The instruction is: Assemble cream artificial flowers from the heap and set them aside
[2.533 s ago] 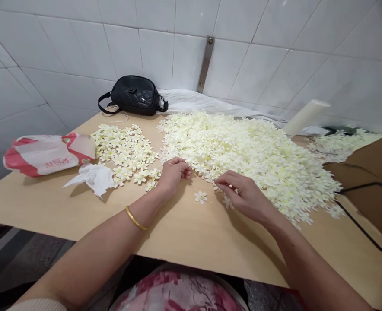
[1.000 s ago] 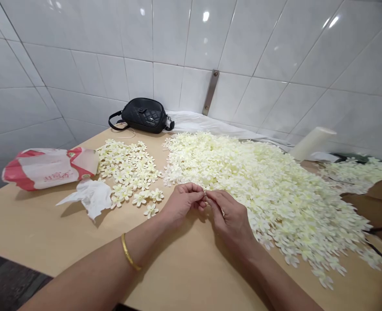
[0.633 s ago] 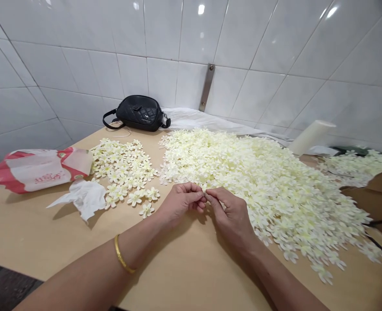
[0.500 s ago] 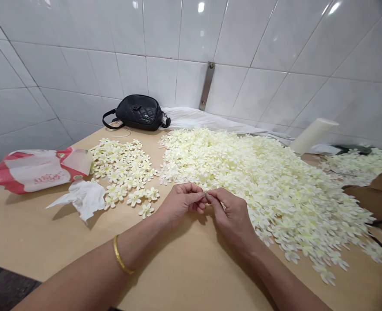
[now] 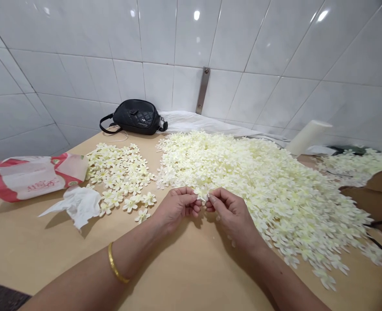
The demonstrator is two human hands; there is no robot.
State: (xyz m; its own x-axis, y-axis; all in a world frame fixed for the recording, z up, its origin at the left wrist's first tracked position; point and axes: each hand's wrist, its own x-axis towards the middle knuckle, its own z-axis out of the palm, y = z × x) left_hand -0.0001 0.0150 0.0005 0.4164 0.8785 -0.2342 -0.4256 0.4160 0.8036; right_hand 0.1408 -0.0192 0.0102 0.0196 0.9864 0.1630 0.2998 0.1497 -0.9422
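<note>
We're pinching a cream artificial flower (image 5: 202, 192) between the fingertips of our left hand (image 5: 177, 205) and right hand (image 5: 233, 216); both hands are closed on it, right at the near edge of the big flower heap (image 5: 259, 194). Just changed: the flower is now showing plainly between the hands, so we're holding it apart from the heap, though we can't tell if it's one piece or several. Our gold bangle (image 5: 115, 263) is sitting on the left wrist. Left of us, the bench (image 5: 184, 272) is carrying a smaller flower patch (image 5: 116, 172), crumpled tissue (image 5: 77, 206) and a red-and-white plastic bag (image 5: 32, 179). Further back, a black quilted bag (image 5: 134, 116) is resting by white cloth (image 5: 191, 122), with a cream cylinder (image 5: 307, 137) and a second flower heap (image 5: 356, 166) to the right, all against the white tile wall (image 5: 243, 43).
</note>
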